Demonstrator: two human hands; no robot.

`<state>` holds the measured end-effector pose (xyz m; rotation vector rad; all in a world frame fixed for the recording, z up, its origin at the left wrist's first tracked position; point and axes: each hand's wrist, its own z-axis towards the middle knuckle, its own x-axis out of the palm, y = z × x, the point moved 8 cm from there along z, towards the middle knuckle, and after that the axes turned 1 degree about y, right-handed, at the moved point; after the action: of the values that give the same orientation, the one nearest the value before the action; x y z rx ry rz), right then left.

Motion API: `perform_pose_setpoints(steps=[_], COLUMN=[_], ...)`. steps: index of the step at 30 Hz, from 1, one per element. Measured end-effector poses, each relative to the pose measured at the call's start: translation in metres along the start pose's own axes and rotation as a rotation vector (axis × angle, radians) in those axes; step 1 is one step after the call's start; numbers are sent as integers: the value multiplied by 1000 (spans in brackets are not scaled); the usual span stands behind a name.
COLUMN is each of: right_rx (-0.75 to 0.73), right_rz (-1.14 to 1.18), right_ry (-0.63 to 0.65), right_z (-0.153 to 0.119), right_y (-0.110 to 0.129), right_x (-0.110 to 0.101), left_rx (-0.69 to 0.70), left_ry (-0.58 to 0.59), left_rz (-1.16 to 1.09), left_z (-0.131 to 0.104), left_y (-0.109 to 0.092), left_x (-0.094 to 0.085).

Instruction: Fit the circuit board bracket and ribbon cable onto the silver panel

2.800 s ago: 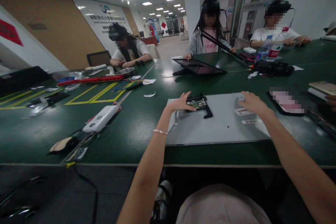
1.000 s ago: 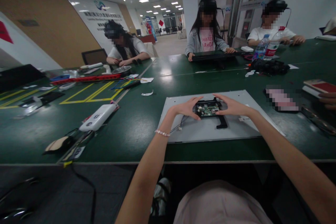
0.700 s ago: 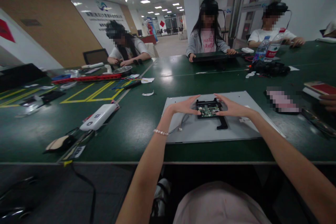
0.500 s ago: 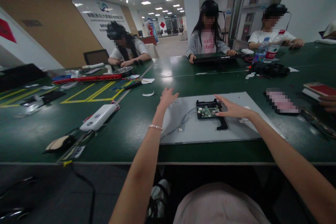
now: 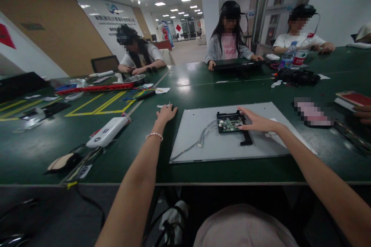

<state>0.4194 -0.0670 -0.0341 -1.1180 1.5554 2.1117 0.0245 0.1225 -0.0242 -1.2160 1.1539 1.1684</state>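
Observation:
A light-grey flat panel [image 5: 199, 123] lies on the green table in front of me. On it sits a green circuit board [image 5: 228, 124] in a black plastic bracket [image 5: 246, 138]. Thin grey cables [image 5: 199, 141] run from the board to the panel's lower left. My right hand [image 5: 256, 120] is at the board's right side, thumb and forefinger apart, reaching its edge; whether they press on it I cannot tell. Left of the panel, my left hand [image 5: 166, 115] is low over the table with fingers spread, beside a white paper scrap [image 5: 162, 105].
To the left are a white power strip [image 5: 107, 132] and a beige-and-black mouse [image 5: 64, 163]. A pink phone [image 5: 313, 112] lies right of the panel, near another person's hand [image 5: 363, 114]. Bottles [image 5: 301, 56] stand farther back. Several people sit across the table.
My left hand has moved left, off the panel's upper left corner and over the bare table near the paper scrap. My right hand stays at the circuit board.

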Motion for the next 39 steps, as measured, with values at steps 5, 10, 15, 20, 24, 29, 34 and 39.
perform_pose_setpoints(steps=[5,10,15,20,24,29,34,39], right_rx=[3,1,8,2,12,20,11,-2], right_rz=[8,7,3,11,21,23,16,21], right_ry=[-1,2,14,7,9,21,15,4], right_z=[0,-1,-2,-1,0,-2,-1,1], right_y=[-3,-4,-5,-6,-8,-8,-7,-10], right_x=[1,2,3,3,4,4,5,6], left_rx=[47,45,24,59,28,89,131,142], left_ry=[-95,-115,-194,-289,-332,-294,-173,-169], left_rz=[68,118,86,-108,-182,-100,69,176], left_z=[-18,-36,-45,-56,-63,-60,-48,-44], left_y=[-10,-14,-8,-1,7,8,5,-1], left_x=[-4,-11,-25,-40,-50,-43,-25,-24])
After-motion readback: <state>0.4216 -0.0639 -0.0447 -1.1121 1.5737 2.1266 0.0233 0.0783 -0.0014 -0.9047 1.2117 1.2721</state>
